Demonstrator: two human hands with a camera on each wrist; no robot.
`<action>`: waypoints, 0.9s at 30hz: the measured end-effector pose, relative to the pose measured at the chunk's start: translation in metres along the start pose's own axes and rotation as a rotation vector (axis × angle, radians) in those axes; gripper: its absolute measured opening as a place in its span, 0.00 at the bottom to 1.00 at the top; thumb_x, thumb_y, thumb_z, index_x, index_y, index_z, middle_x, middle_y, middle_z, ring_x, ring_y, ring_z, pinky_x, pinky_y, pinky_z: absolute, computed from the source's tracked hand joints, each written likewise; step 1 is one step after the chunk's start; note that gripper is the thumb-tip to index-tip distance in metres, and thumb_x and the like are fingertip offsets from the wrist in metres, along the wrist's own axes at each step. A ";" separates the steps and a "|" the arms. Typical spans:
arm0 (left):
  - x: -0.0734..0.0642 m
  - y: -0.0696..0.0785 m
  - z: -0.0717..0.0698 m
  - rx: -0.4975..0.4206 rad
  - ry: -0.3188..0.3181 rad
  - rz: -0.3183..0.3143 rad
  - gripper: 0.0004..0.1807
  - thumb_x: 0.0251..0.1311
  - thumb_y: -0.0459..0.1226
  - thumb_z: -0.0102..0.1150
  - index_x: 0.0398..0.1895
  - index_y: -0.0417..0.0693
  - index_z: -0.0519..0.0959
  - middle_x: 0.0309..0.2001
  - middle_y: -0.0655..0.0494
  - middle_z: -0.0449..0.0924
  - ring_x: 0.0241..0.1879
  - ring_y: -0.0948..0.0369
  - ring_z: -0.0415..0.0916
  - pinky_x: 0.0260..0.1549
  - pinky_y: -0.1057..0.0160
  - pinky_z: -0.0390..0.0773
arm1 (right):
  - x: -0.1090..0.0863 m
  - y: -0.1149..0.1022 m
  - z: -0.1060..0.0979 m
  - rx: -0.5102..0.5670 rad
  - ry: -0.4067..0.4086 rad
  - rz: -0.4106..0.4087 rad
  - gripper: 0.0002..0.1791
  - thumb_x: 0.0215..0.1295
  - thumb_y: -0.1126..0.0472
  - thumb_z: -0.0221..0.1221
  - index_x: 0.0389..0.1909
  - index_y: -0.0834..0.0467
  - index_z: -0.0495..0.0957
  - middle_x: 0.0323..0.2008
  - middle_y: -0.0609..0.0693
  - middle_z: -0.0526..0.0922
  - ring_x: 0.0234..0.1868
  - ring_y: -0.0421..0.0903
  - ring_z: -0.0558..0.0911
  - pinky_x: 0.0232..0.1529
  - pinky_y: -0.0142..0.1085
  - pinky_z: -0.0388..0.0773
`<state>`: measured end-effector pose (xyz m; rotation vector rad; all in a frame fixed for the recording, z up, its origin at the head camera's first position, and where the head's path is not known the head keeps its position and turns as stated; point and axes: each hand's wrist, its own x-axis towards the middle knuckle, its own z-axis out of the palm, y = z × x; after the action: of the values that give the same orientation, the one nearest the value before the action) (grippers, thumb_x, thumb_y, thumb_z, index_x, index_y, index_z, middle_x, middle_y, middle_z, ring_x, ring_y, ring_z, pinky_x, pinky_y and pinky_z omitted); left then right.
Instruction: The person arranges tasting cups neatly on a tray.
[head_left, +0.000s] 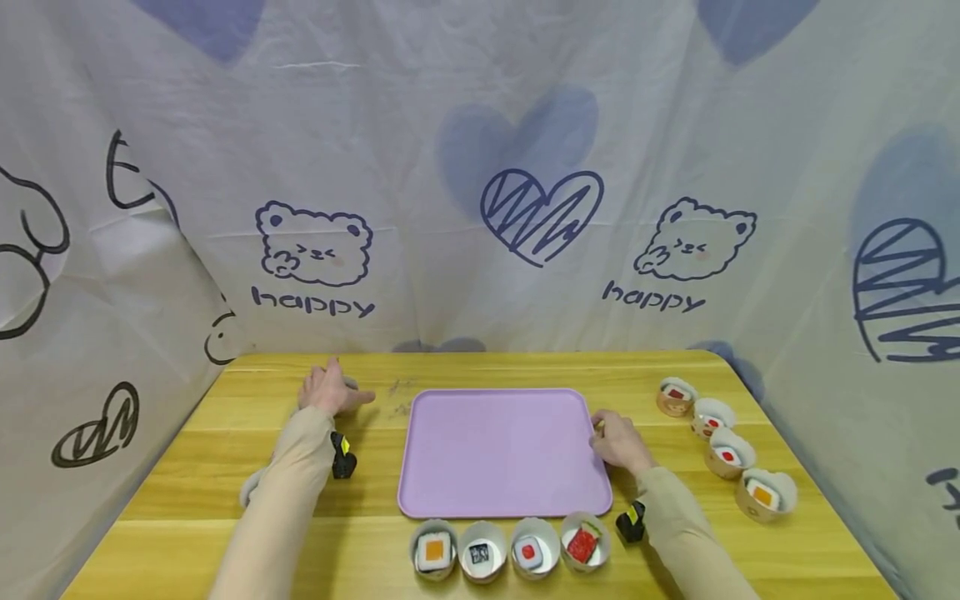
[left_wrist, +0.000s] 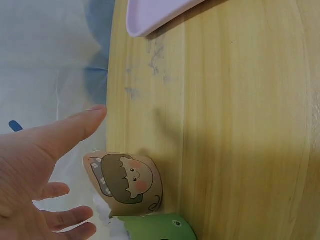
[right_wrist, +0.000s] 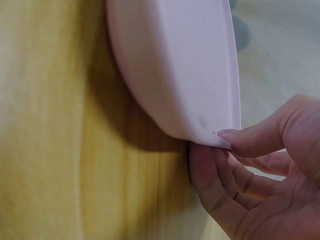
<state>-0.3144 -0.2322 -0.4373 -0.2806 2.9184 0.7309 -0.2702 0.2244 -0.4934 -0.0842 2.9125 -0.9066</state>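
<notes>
A shallow pale purple tray (head_left: 504,450) lies in the middle of the wooden table. At its right edge, my right hand (head_left: 619,440) pinches the rim between thumb and fingers, as the right wrist view shows close up on the tray (right_wrist: 195,65). My left hand (head_left: 330,392) is at the back left, over a paper cup; its thumb and fingers are spread and hold nothing. In the left wrist view, that brown cup (left_wrist: 132,180) bears a cartoon face. Against it stands a green cup (left_wrist: 160,228), partly cut off by the frame.
In front of the tray, a row of paper cups (head_left: 483,565) holds small blocks with orange, dark, and red tops. More filled cups (head_left: 727,454) line the table's right side. At the left, a cup (head_left: 250,487) is partly hidden by my forearm. A printed curtain (head_left: 420,275) hangs behind.
</notes>
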 end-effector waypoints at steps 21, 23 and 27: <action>0.008 -0.017 0.012 0.022 0.004 -0.047 0.39 0.56 0.42 0.69 0.64 0.34 0.61 0.61 0.26 0.68 0.60 0.30 0.68 0.64 0.34 0.63 | 0.000 -0.001 0.000 0.004 0.009 0.010 0.18 0.59 0.70 0.55 0.51 0.71 0.75 0.28 0.56 0.81 0.26 0.46 0.79 0.29 0.36 0.75; 0.009 -0.019 0.014 0.013 0.002 -0.058 0.39 0.56 0.42 0.69 0.65 0.35 0.60 0.62 0.26 0.67 0.61 0.29 0.68 0.63 0.33 0.63 | 0.000 -0.001 0.000 0.004 0.007 0.010 0.19 0.60 0.70 0.55 0.52 0.72 0.75 0.28 0.57 0.81 0.26 0.46 0.79 0.28 0.36 0.75; 0.009 -0.021 0.016 0.006 -0.002 -0.069 0.41 0.57 0.42 0.68 0.68 0.36 0.58 0.64 0.26 0.66 0.61 0.28 0.66 0.62 0.31 0.64 | 0.000 -0.002 0.000 0.007 0.003 0.018 0.18 0.60 0.70 0.55 0.52 0.72 0.75 0.29 0.57 0.81 0.27 0.47 0.79 0.29 0.36 0.75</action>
<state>-0.3179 -0.2441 -0.4623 -0.3781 2.8926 0.7110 -0.2703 0.2232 -0.4921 -0.0566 2.9078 -0.9156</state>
